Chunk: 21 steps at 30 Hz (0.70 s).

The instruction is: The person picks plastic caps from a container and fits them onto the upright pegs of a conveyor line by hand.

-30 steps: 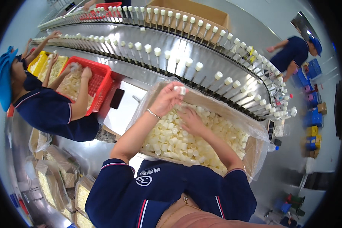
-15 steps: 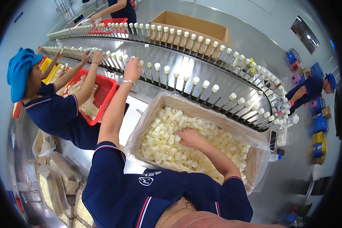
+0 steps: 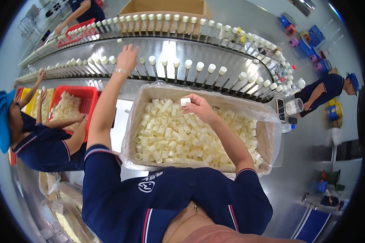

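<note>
Raised since earlier, right fingers (image 3: 193,107) pinch a cap (image 3: 185,101) while left fingers (image 3: 129,49) spread, white lettering (image 3: 153,177) marking the shirt (image 3: 182,188).

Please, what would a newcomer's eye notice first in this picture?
Probably the plastic-lined carton heaped with cream caps, at the picture's middle. Behind it, a long line of white-capped pins bends round at the right. The right hand holds a white cap above the heap, while the left hand is over the near row.
</note>
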Tool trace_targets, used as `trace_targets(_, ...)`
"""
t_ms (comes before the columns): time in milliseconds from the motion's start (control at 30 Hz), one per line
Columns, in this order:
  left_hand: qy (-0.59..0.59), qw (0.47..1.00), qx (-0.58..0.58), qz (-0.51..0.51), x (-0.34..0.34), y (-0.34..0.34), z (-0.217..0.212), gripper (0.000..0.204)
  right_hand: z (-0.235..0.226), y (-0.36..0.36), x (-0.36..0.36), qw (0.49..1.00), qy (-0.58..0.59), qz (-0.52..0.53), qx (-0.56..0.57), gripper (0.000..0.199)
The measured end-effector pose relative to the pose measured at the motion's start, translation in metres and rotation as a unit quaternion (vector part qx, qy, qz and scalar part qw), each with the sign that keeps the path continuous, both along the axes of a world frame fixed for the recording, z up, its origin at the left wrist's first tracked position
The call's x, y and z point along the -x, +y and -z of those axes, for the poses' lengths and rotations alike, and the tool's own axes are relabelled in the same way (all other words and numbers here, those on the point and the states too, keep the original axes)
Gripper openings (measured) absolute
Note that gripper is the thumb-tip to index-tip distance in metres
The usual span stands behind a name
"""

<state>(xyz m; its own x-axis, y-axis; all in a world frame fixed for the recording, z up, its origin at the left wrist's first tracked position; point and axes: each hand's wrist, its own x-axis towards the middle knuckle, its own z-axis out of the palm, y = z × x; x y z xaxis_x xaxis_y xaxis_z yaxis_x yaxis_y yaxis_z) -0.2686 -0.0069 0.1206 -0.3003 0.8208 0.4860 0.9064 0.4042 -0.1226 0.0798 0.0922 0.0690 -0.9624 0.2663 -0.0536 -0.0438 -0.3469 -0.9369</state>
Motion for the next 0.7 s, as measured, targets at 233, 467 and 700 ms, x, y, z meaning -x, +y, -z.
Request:
trace_targets(233,-0.159,0.947,0.22,0.17,-0.193,-0.051,0.015,0.03,-0.01,0.024,0.025,0.99,0.042,0.056,-0.12,0.025)
trace_targets(467,-0.254,0.829,0.444,0.226,-0.228,-0.068,0.099,0.03,-0.05,0.043,0.071,0.896,0.053,0.134,-0.421,0.035)
trace_targets(700,-0.215,0.849,0.426,0.225,-0.234,-0.061,0.118,0.019,-0.053,0.086,0.132,0.802,0.016,0.125,-0.583,0.035)
